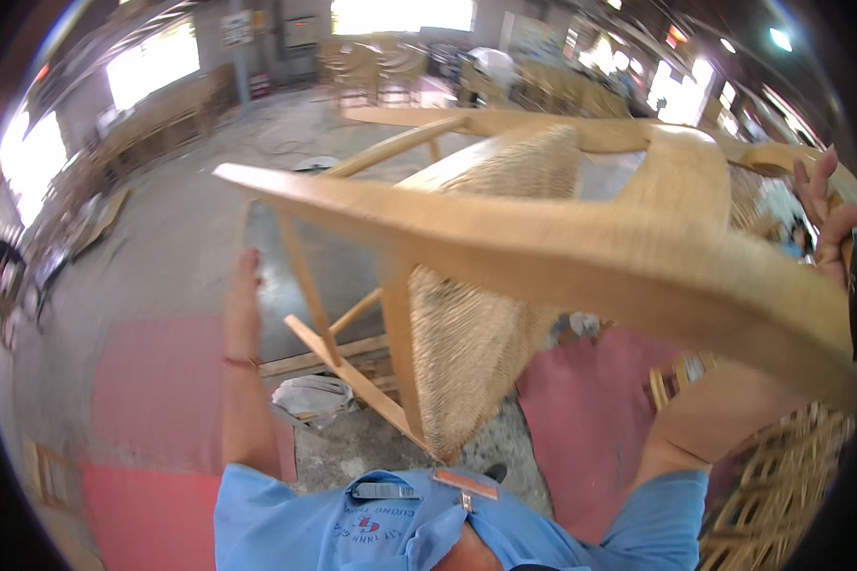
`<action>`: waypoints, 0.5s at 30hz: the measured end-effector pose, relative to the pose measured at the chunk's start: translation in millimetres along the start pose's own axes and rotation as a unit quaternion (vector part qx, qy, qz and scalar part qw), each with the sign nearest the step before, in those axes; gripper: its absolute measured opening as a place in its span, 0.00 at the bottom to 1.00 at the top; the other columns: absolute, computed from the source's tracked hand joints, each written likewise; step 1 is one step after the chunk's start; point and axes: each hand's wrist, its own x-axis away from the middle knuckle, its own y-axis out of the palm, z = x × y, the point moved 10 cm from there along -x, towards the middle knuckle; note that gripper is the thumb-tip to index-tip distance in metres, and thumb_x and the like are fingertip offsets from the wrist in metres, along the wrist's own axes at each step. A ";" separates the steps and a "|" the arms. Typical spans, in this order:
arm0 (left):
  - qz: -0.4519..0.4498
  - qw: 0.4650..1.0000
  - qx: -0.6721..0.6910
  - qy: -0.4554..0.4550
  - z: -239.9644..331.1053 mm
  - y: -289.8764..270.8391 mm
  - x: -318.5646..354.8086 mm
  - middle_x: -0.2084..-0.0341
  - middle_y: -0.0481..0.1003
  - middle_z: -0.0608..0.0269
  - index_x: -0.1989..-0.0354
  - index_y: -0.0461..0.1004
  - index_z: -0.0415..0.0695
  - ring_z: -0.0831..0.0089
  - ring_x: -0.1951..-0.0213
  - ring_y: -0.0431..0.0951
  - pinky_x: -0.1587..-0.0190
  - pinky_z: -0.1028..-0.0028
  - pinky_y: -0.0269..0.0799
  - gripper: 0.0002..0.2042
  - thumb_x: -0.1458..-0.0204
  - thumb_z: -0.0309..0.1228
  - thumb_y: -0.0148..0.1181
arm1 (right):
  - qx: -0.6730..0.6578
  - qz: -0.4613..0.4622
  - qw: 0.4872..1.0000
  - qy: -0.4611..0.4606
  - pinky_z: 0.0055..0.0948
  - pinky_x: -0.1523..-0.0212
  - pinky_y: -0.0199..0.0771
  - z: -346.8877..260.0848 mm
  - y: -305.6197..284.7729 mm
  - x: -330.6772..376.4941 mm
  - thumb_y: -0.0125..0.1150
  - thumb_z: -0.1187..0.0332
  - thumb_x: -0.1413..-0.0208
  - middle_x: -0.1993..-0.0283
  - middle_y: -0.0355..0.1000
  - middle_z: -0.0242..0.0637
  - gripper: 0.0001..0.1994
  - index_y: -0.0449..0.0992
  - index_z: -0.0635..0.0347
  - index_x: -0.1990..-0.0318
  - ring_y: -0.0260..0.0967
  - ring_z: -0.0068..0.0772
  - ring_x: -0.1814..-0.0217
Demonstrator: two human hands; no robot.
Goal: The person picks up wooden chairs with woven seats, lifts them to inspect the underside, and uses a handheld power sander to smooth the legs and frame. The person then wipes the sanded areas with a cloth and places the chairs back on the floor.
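Observation:
A pale wooden chair (543, 247) with a woven cord seat (476, 343) hangs tilted in the air right in front of me, its curved arm rail sweeping from upper left to lower right. My right hand (826, 214) wraps over the far right end of that rail, fingers showing above the wood. Left of the chair's legs, my left hand (244, 285) reaches forward with straight fingers. It is close to a leg and holds nothing that I can see.
Red mats (152, 400) lie on the concrete floor below. A white crumpled bag (309, 395) sits by wooden slats under the chair. Woven chair frames (781, 485) stack at lower right. More chairs (371, 62) stand at the far end of the workshop.

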 end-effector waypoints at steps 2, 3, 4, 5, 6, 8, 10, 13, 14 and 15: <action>0.047 0.931 0.340 -0.128 -10.5 22.2 -63.1 0.43 0.70 0.48 0.33 0.58 0.39 0.61 0.42 0.70 0.38 0.60 0.63 0.31 0.35 0.51 0.48 | -0.085 0.021 0.996 0.034 0.51 0.43 0.70 -28.9 -39.9 47.5 0.45 0.62 0.32 0.27 0.45 0.51 0.30 0.46 0.57 0.26 0.59 0.48 0.35; -0.010 0.906 0.408 -0.114 0.1 50.1 -77.7 0.49 0.72 0.49 0.37 0.61 0.38 0.62 0.47 0.73 0.43 0.61 0.67 0.28 0.36 0.49 0.50 | -0.120 0.030 0.991 0.048 0.52 0.43 0.70 -42.4 -58.6 71.4 0.45 0.62 0.32 0.27 0.44 0.51 0.30 0.46 0.57 0.26 0.59 0.48 0.35; -0.112 0.870 0.474 -0.070 25.5 85.4 -86.7 0.55 0.74 0.49 0.41 0.64 0.37 0.63 0.52 0.75 0.49 0.62 0.72 0.26 0.38 0.47 0.53 | -0.153 0.040 0.986 0.055 0.52 0.43 0.70 -57.2 -80.0 94.9 0.45 0.62 0.32 0.26 0.43 0.51 0.30 0.46 0.58 0.26 0.59 0.48 0.35; -0.044 0.869 0.488 -0.072 28.2 95.1 -94.9 0.58 0.74 0.49 0.45 0.64 0.36 0.63 0.55 0.75 0.52 0.64 0.73 0.24 0.38 0.45 0.53 | -0.178 0.048 0.981 0.059 0.52 0.43 0.70 -72.0 -102.2 115.9 0.45 0.62 0.32 0.26 0.43 0.51 0.30 0.46 0.58 0.26 0.59 0.49 0.35; -0.011 0.863 0.503 -0.051 41.1 111.4 -96.1 0.61 0.74 0.49 0.49 0.64 0.35 0.63 0.57 0.75 0.55 0.65 0.74 0.21 0.38 0.43 0.53 | -0.202 0.057 0.976 0.063 0.53 0.43 0.70 -87.7 -126.8 135.9 0.46 0.62 0.32 0.26 0.42 0.51 0.30 0.45 0.58 0.26 0.59 0.49 0.35; 0.003 0.850 0.526 -0.025 58.6 145.8 -70.5 0.66 0.73 0.51 0.55 0.65 0.36 0.64 0.63 0.75 0.61 0.68 0.76 0.16 0.39 0.39 0.54 | -0.234 0.079 0.967 0.066 0.54 0.43 0.71 -116.5 -176.6 182.2 0.46 0.62 0.32 0.26 0.40 0.51 0.31 0.45 0.58 0.26 0.58 0.49 0.35; -0.010 0.822 0.569 -0.024 99.4 194.7 -49.8 0.71 0.71 0.55 0.60 0.64 0.39 0.66 0.70 0.73 0.65 0.70 0.75 0.12 0.42 0.35 0.57 | -0.240 0.103 0.963 0.062 0.55 0.43 0.71 -149.0 -239.5 226.3 0.47 0.62 0.33 0.25 0.39 0.51 0.31 0.45 0.58 0.26 0.58 0.50 0.35; -0.058 0.840 0.539 0.039 192.6 285.3 -21.4 0.70 0.71 0.55 0.59 0.65 0.38 0.65 0.69 0.73 0.64 0.70 0.75 0.11 0.43 0.32 0.56 | -0.226 0.180 0.956 0.041 0.54 0.43 0.72 -185.5 -340.6 315.2 0.50 0.60 0.34 0.24 0.35 0.51 0.34 0.42 0.58 0.26 0.58 0.54 0.34; -0.053 0.862 0.500 0.068 220.5 316.6 -11.0 0.70 0.71 0.55 0.60 0.65 0.38 0.66 0.69 0.73 0.64 0.70 0.75 0.11 0.43 0.32 0.56 | -0.211 0.252 0.944 0.017 0.52 0.43 0.73 -187.0 -376.8 359.9 0.54 0.59 0.35 0.23 0.35 0.50 0.37 0.42 0.59 0.26 0.59 0.54 0.35; -0.107 0.863 0.480 0.110 265.2 358.5 2.1 0.70 0.71 0.55 0.61 0.65 0.37 0.66 0.69 0.73 0.64 0.70 0.75 0.10 0.43 0.31 0.56 | -0.221 0.287 0.932 0.006 0.46 0.46 0.76 -191.8 -402.6 400.8 0.55 0.59 0.37 0.26 0.43 0.52 0.35 0.47 0.60 0.28 0.64 0.52 0.39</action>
